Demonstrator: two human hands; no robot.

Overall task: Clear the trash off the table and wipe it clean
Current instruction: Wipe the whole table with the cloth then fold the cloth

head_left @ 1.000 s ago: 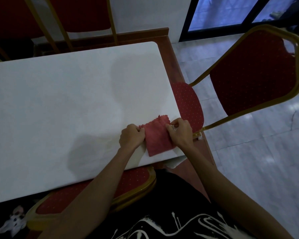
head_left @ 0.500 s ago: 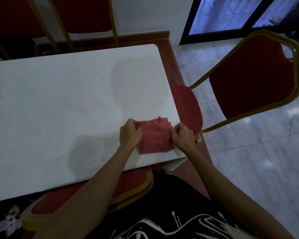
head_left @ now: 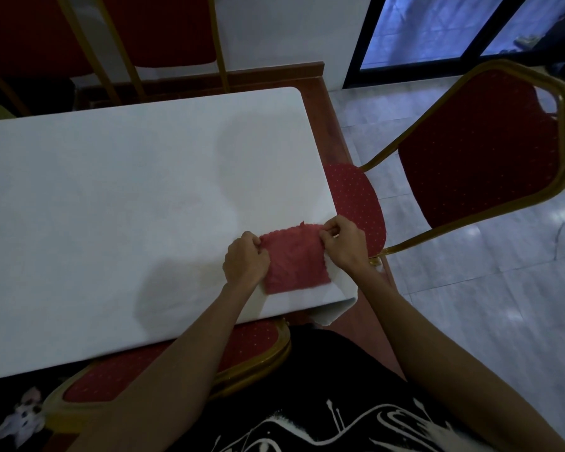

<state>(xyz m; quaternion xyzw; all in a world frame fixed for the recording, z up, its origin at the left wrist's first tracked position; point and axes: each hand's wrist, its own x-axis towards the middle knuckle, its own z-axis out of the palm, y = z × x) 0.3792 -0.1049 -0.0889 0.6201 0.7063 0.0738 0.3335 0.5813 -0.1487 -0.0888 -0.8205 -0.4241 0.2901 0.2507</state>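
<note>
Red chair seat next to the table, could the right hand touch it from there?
Probably yes. The right hand is at the edge of the table, right beside the red chair seat, with nothing between them. It pinches the red cloth though, so it would need to let go first.

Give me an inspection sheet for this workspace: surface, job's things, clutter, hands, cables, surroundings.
Surface: white table; the near right corner of its cover hangs over the edge.
Job's things: red cloth lying on the table by its near right corner; no trash seen on the table.
Clutter: nothing seen.
Hands: left hand grips the cloth's left edge; right hand pinches its far right corner.
Cables: nothing seen.
Surroundings: red chair with gold frame at the table's right end; another chair tucked under the near edge; tiled floor; glass door beyond.
</note>
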